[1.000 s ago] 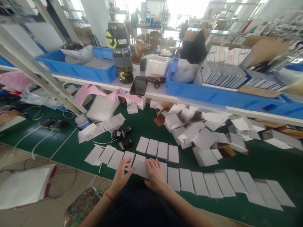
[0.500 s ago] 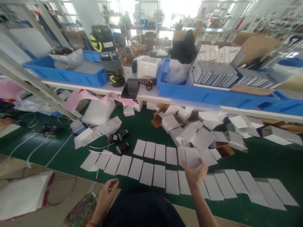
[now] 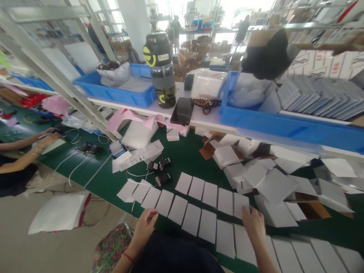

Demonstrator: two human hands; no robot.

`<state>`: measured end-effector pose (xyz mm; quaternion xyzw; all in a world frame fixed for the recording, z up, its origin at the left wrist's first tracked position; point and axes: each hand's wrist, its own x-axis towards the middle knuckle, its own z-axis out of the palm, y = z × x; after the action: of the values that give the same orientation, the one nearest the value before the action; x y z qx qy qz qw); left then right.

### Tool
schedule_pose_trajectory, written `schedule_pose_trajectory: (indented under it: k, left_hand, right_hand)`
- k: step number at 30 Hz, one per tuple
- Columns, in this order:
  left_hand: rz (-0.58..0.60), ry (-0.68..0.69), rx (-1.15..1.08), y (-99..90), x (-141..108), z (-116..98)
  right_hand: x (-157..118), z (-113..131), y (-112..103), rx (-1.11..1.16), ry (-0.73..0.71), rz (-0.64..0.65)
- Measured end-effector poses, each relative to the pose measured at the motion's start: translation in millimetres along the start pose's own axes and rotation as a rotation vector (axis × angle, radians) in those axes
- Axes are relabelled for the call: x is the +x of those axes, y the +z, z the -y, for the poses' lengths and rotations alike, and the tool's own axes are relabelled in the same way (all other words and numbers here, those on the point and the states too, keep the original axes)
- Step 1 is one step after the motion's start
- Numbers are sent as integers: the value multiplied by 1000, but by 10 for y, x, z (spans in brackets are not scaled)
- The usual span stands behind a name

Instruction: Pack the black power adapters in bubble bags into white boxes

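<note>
My right hand (image 3: 254,223) is at the right end of the back row, its thumb and fingers closed at the edge of a white box (image 3: 240,205). Low on the left, my left hand (image 3: 146,223) hovers at the bench's front edge, fingers loosely bent and apart, with nothing visible in them. Closest to it is a white box (image 3: 151,198) in the front row. Both rows hold several flat white boxes side by side on the green bench top (image 3: 187,155). My right forearm covers part of the front row.
Unfolded white cartons (image 3: 275,184) are heaped at right. Black adapters (image 3: 160,170) with a white cable and papers (image 3: 140,155) lie left of centre. A shelf above carries blue bins (image 3: 284,123), a bottle (image 3: 163,72) and a phone (image 3: 182,111). Another person's hands (image 3: 48,138) work at far left.
The view has swung right-to-left, bringing the other person's arms into sight. My right hand has drawn its white box against the end of the back row. My left hand has come nearer the front row.
</note>
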<state>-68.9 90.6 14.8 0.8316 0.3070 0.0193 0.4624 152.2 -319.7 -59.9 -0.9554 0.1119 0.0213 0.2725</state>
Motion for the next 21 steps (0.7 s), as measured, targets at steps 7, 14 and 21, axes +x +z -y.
schedule_pose_trajectory:
  k: [7,14,21]
  left_hand:
    - [-40,194,284,-121,974,-25]
    - [159,115,491,286,1987,32]
    - [231,29,518,308,2257,-5]
  right_hand:
    - [-652,571,-107,147,-168,-167]
    - [-1459,896,20,271,-187,-60]
    - [-1837,901,80,310,-127,-46]
